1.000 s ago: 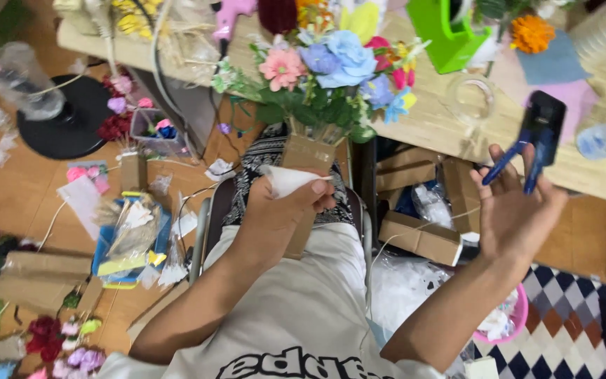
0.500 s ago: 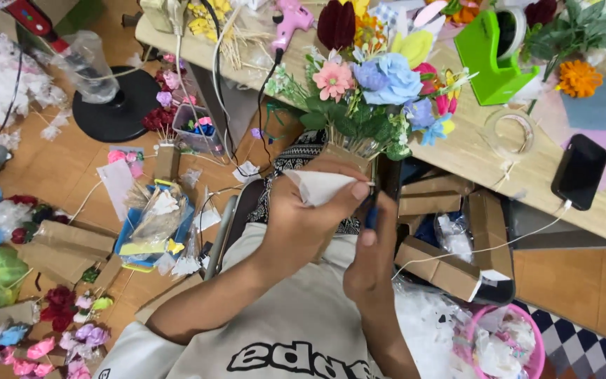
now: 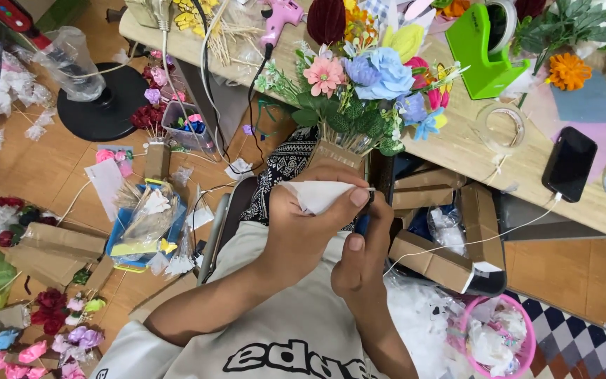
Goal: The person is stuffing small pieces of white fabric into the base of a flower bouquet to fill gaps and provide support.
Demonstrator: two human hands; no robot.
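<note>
My left hand (image 3: 306, 228) grips the stems of a bouquet of paper flowers (image 3: 373, 77), pinching a white tissue (image 3: 320, 195) against the brown wrap (image 3: 334, 153) at its base. My right hand (image 3: 362, 256) presses against the left from the right, closed on a thin blue-handled tool (image 3: 363, 224) that is mostly hidden between the hands. The bouquet stands upright over my lap, its pink, blue and yellow blooms overlapping the edge of the wooden table (image 3: 457, 151).
A black phone (image 3: 568, 163) on a white cable, a clear tape roll (image 3: 503, 126), a green tape dispenser (image 3: 489, 49) and a pink glue gun (image 3: 282, 14) lie on the table. Cardboard boxes (image 3: 429, 256), a pink basket (image 3: 499, 337), a black fan base (image 3: 106, 102) and scattered flowers cover the floor.
My right hand set the phone down on the table at the right and came back to the bouquet stems beside my left hand. The left hand kept its grip.
</note>
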